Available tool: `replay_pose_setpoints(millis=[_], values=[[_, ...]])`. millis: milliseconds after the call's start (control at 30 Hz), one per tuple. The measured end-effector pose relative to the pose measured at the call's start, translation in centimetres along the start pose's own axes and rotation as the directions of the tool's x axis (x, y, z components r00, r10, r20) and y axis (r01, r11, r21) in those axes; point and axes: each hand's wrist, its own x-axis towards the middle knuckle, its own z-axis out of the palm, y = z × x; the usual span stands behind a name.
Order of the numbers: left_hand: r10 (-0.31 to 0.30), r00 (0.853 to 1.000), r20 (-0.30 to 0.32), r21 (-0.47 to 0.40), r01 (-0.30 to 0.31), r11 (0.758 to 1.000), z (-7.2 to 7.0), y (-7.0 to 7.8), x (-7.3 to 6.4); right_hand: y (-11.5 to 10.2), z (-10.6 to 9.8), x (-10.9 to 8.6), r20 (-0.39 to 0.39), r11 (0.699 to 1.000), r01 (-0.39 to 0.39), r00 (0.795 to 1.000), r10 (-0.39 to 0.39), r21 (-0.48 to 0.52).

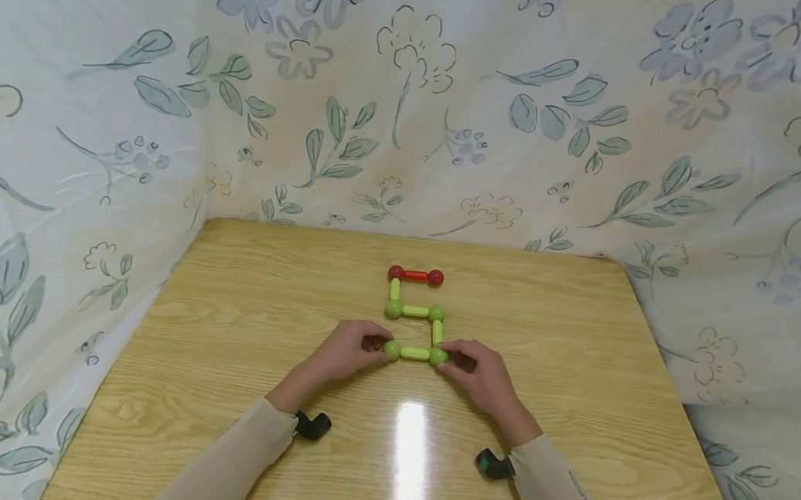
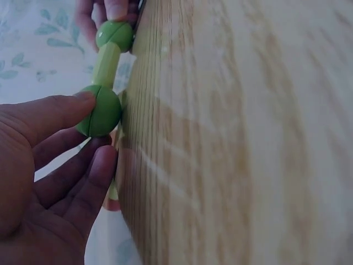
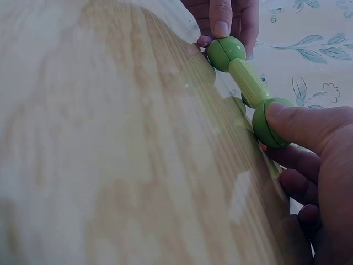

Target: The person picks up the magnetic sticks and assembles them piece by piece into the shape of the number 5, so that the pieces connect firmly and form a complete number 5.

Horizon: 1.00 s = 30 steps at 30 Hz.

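A chain of balls and short rods lies on the wooden table, bent like an S. My left hand (image 1: 352, 349) pinches the green ball (image 1: 392, 349) at its near left end, thumb against the ball in the left wrist view. At the near right corner, my right hand (image 1: 479, 372) holds another green ball (image 1: 438, 356) between thumb and fingers. A yellow-green rod (image 1: 415, 353) joins these two balls. From the right ball a second rod (image 1: 437, 332) runs away from me to further green balls, and a red rod (image 1: 416, 275) between two dark red balls forms the far end.
The wooden table (image 1: 266, 272) has a bright light reflection near its front. Floral cloth (image 1: 410, 111) hangs behind and at both sides. Black devices (image 1: 313, 425) are worn at the cuffs of both beige sleeves.
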Motion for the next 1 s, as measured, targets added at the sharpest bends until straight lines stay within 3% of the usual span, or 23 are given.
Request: replay_pose_setpoints(millis=[733, 1000], values=[[-0.005, 1.000, -0.004, -0.009, 0.004, 1.000, 0.4, -0.2, 0.0, 0.5, -0.4, 0.1, 0.010, 1.000, -0.007, 1.000, 0.007, -0.004], [-0.002, 1.000, -0.013, 0.011, 0.003, 1.000, 0.2, 0.2, -0.1, 0.4, -1.1, 0.0, -0.023, 0.991, -0.062, 0.998, 0.065, 0.117]])
